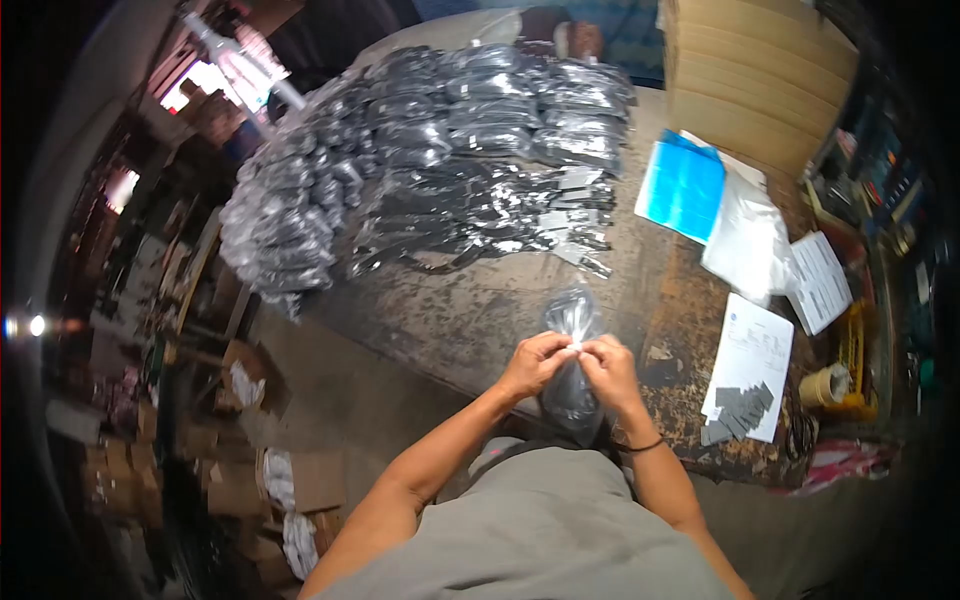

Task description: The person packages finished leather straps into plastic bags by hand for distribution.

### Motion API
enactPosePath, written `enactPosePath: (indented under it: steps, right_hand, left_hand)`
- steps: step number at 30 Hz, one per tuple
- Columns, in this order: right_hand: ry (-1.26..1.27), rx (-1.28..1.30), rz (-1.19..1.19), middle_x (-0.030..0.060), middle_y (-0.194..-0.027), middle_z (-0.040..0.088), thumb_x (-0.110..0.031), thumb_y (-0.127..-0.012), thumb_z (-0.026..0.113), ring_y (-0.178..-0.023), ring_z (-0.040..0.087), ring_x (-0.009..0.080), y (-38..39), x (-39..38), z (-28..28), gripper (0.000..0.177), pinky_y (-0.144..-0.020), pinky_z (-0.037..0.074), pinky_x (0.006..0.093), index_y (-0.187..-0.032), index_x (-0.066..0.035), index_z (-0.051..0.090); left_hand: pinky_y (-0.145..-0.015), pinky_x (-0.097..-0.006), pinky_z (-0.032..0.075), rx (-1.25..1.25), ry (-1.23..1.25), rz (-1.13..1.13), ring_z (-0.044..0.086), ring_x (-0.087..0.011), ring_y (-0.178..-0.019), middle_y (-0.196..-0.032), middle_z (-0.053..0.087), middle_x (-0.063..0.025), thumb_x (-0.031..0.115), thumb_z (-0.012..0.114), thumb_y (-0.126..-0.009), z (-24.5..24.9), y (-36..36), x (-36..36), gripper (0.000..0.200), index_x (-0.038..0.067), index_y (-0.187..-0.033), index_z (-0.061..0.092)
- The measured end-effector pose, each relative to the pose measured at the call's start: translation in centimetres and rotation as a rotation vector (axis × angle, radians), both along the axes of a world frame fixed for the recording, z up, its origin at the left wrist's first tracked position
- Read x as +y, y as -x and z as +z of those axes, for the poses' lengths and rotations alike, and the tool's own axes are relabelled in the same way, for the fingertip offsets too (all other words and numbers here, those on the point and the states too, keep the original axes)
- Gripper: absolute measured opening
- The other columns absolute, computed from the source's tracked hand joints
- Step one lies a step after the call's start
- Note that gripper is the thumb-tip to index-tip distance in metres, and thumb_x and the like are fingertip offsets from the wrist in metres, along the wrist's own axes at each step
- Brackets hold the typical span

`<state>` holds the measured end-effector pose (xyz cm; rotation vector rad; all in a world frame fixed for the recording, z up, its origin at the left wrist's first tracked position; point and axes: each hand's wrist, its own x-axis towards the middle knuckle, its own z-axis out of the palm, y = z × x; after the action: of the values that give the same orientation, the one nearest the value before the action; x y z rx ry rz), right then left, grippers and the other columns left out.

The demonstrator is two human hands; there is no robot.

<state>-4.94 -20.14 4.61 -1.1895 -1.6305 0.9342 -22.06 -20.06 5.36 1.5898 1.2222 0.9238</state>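
Observation:
A clear plastic bag point(571, 398) with something dark inside hangs over the table's near edge, close to my body. Its middle is gathered to a narrow white neck, and the plastic fans out again above. My left hand point(536, 364) pinches this neck from the left. From the other side, my right hand point(609, 370) pinches the same spot, fingertips nearly touching those of the left. Beyond both hands lie rows of flat, shiny black packets point(450, 210) with grey tags point(578, 178) at their right ends.
Stacked plastic-wrapped dark bundles point(490, 112) fill the back of the worn table point(450, 310). On the right are a blue packet point(682, 186), white plastic bags point(748, 235), a printed sheet point(752, 345) under grey tags point(738, 412), and a tape roll point(824, 385). A large cardboard box point(755, 80) stands behind.

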Motion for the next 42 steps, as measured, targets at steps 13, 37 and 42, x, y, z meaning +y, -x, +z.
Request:
enactPosePath:
  steps: [13,37,42]
  right_hand:
    - [-0.563,-0.028,0.121,0.0048,-0.066,0.052,-0.025,-0.066,0.080,-0.061,0.050,0.0217,-6.0,-4.7,20.5,0.028,-0.053,0.039,0.0300,-0.078,-0.005,0.066]
    - [-0.993,-0.073,0.086,0.0171,-0.113,0.035,-0.037,-0.065,0.081,-0.101,0.040,0.0309,2.9,-2.7,22.5,0.078,-0.083,0.035,0.0401,-0.116,-0.003,0.033]
    - [-0.922,-0.213,-0.031,0.0197,-0.122,0.031,-0.039,-0.064,0.081,-0.109,0.038,0.0328,6.3,0.1,21.1,0.089,-0.089,0.034,0.0421,-0.124,-0.002,0.027]
  left_hand:
    - [-0.070,-0.0291,0.041,-0.244,-0.338,-0.154,0.052,-0.0181,-0.078,-0.087,0.055,-0.0018,0.010,0.056,-0.089,20.7,-4.4,-8.2,0.008,0.003,-0.092,0.059]
    - [-0.070,-0.0354,0.037,-0.334,-1.360,0.253,0.050,-0.0205,-0.079,-0.086,0.057,-0.0019,0.012,0.068,-0.073,23.2,1.8,-2.7,0.005,0.012,-0.077,0.064]
    - [-0.074,-0.0336,0.033,-0.131,-1.187,0.205,0.047,-0.0161,-0.083,-0.082,0.056,0.0054,0.019,0.073,-0.066,21.9,5.2,0.1,0.013,0.021,-0.072,0.062]
